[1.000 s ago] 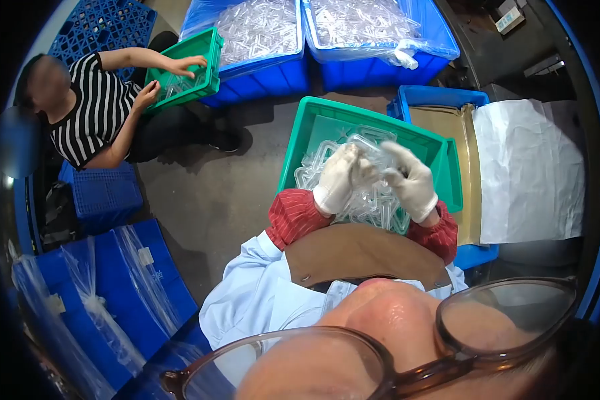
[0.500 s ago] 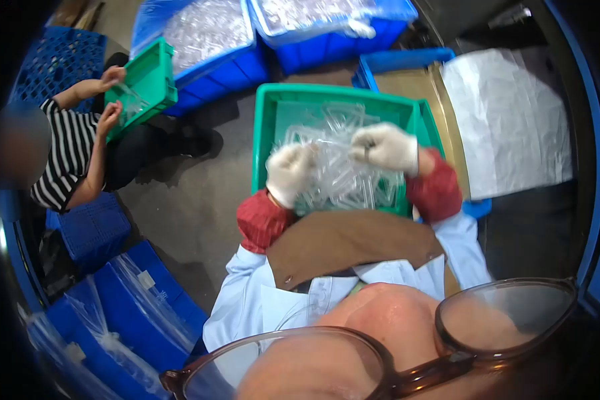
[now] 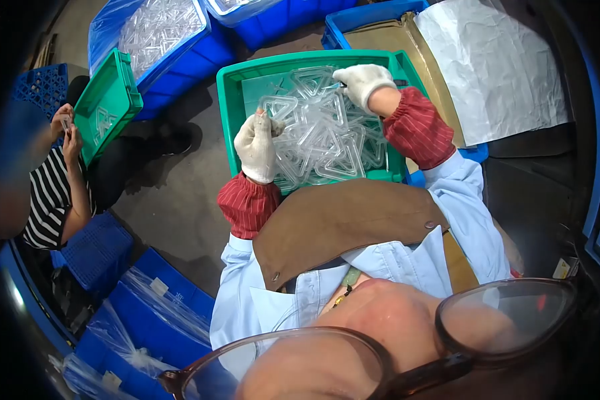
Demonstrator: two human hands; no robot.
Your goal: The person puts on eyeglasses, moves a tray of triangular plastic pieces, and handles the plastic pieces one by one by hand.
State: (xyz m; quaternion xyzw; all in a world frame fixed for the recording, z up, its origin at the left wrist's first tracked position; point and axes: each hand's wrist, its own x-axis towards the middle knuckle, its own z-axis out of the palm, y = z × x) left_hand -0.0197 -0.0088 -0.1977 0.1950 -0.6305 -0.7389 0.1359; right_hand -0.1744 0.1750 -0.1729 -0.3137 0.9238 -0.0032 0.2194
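Observation:
My left hand point(image 3: 257, 147), in a white glove, is closed at the left side of the green crate point(image 3: 230, 120). Its fingertips pinch a clear triangular plastic piece point(image 3: 279, 107). Higher up and to the right, my gloved right hand point(image 3: 365, 83) is also closed, over the upper right part of the crate; what its fingers hold is too small to tell. Beneath and between both hands lies a heap of clear plastic triangles point(image 3: 313, 137).
Blue bins point(image 3: 217, 50) with clear pieces stand at the top. At the left a person in a striped top point(image 3: 50, 200) handles a piece by a green tray point(image 3: 123, 87). White sheeting point(image 3: 493, 73) covers cardboard at the right. Blue containers point(image 3: 147, 313) stand lower left.
The view has shifted, so the crate and bins appear further up and left. My hands, close together one second ago, are now apart, the right one higher. The other person's hands have come together.

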